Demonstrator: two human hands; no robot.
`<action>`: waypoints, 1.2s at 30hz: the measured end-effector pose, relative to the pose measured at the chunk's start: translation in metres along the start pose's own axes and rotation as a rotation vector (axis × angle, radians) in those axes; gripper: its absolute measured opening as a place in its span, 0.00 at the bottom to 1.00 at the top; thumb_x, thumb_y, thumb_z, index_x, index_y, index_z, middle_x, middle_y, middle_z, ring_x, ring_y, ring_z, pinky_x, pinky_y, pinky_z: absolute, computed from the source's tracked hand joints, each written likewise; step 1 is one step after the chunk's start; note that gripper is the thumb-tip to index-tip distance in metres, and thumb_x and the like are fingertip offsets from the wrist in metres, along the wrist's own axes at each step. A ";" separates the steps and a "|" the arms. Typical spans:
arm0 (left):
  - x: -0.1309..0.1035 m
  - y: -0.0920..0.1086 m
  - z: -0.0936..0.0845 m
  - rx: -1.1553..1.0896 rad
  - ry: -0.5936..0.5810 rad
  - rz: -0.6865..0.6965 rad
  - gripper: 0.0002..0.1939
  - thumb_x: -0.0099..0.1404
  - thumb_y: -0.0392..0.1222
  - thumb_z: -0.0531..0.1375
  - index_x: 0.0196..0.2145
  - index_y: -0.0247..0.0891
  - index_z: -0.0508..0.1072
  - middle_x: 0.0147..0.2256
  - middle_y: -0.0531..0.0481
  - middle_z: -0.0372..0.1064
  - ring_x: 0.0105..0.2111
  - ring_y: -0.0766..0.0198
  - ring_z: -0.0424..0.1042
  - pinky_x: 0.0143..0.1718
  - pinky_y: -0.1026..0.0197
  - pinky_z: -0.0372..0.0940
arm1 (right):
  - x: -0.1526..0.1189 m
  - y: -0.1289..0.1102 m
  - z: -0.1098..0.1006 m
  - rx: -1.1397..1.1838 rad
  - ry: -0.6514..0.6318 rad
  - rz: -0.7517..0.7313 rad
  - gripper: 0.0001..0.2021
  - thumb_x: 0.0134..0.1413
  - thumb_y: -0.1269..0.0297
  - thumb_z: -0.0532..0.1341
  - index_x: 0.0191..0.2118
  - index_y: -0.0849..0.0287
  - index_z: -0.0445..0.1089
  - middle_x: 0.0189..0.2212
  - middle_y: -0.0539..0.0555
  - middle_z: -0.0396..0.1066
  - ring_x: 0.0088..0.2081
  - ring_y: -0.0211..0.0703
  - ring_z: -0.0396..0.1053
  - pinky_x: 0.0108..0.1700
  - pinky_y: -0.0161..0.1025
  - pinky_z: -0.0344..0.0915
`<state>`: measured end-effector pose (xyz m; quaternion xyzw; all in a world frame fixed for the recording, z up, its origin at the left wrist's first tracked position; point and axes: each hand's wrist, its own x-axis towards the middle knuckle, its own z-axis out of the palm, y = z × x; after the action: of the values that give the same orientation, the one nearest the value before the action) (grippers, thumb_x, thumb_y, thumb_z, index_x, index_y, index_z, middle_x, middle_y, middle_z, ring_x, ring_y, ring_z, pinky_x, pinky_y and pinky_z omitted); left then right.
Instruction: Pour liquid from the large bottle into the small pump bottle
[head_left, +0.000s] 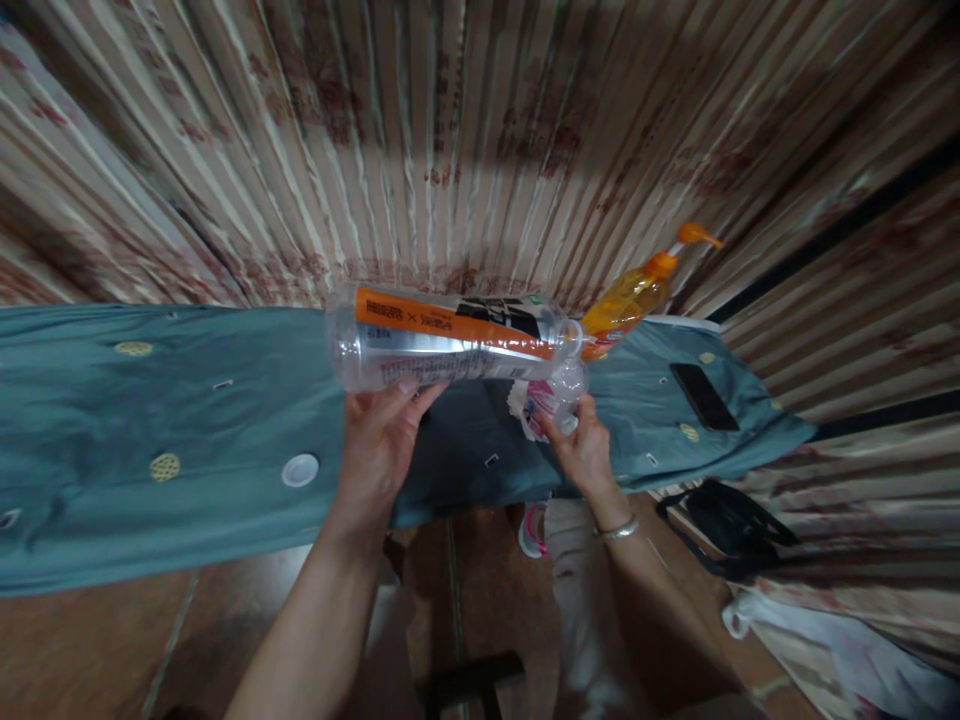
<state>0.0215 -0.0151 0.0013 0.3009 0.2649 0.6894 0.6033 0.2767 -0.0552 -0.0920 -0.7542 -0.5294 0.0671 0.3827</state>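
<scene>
My left hand (382, 430) grips a large clear plastic bottle (450, 335) from below. The bottle has an orange and black label and lies nearly level in the air, its neck pointing right. Under that neck, my right hand (585, 445) is closed on a small clear plastic bottle (570, 380), whose mouth is close to the large one's; I cannot tell whether they touch. A crumpled white and pink wrapper (536, 405) shows beside my right fingers. Just behind the necks is a pump bottle (626, 305) of orange liquid with an orange pump head.
A teal cloth (225, 400) covers the long table. On it lie a white round lid (300, 470) at left and a dark phone (703, 396) at right. Pleated curtains (420, 150) hang behind. A black bag (739, 525) is at the lower right.
</scene>
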 end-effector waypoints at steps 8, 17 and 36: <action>0.001 -0.004 -0.002 -0.011 0.000 0.009 0.13 0.51 0.38 0.75 0.32 0.43 0.77 0.32 0.55 0.79 0.45 0.54 0.81 0.55 0.40 0.76 | 0.002 -0.005 -0.004 0.028 -0.034 0.069 0.34 0.49 0.33 0.63 0.51 0.57 0.68 0.39 0.60 0.80 0.37 0.56 0.78 0.39 0.45 0.70; 0.001 0.000 0.003 -0.032 -0.004 -0.009 0.15 0.48 0.37 0.76 0.27 0.42 0.74 0.30 0.54 0.78 0.45 0.53 0.80 0.54 0.40 0.77 | 0.002 -0.005 -0.005 0.083 -0.048 0.097 0.35 0.44 0.39 0.69 0.53 0.57 0.67 0.40 0.60 0.81 0.39 0.56 0.78 0.38 0.44 0.69; 0.001 -0.005 0.004 -0.011 -0.035 0.004 0.11 0.51 0.38 0.72 0.31 0.42 0.74 0.39 0.48 0.80 0.55 0.46 0.77 0.58 0.38 0.73 | 0.028 0.011 0.001 0.425 -0.084 0.020 0.44 0.38 0.45 0.77 0.62 0.56 0.67 0.52 0.61 0.79 0.51 0.59 0.77 0.53 0.51 0.74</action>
<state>0.0278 -0.0132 0.0005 0.3103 0.2500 0.6866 0.6082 0.2963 -0.0323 -0.0915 -0.6583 -0.5112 0.2125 0.5101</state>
